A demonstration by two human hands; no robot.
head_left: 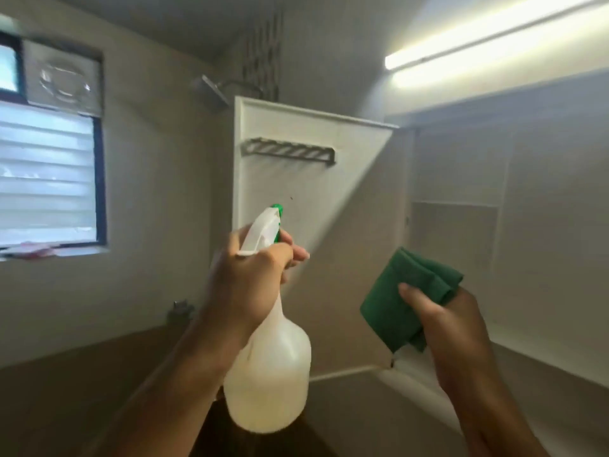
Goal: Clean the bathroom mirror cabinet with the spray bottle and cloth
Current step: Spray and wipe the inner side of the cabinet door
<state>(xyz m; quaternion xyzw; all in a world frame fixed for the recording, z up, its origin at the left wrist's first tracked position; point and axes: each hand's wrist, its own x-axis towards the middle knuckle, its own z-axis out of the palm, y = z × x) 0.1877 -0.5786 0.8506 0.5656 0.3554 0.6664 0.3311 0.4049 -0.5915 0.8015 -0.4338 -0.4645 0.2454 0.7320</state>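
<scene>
At the far left of the frame a window (46, 173) with pale horizontal slats is seen, and a square vent panel (62, 79) is set above it. Something pink and blurred lies on the sill.

Left of centre, in the lower half, the spray bottle (272, 367) is held up by the left hand (245, 285). The fingers are curled round its narrow neck just under the white trigger head, whose green nozzle is pointed at the cabinet door (316, 206). The bottle's translucent body is seen below the hand, with pale liquid inside.

In the middle of the frame the white cabinet door stands swung open, its inner face turned toward the camera. A small metal rack (290, 151) is fixed near the top of that face. A shower head (211, 89) is visible above and behind the door.

Right of centre, low in the frame, the folded green cloth (408, 295) is pinched between the thumb and fingers of the right hand (454, 338), in front of the open cabinet interior (461, 206), where a pale shelf is made out. At the upper right a lit tube lamp (487, 44) runs above the cabinet.
</scene>
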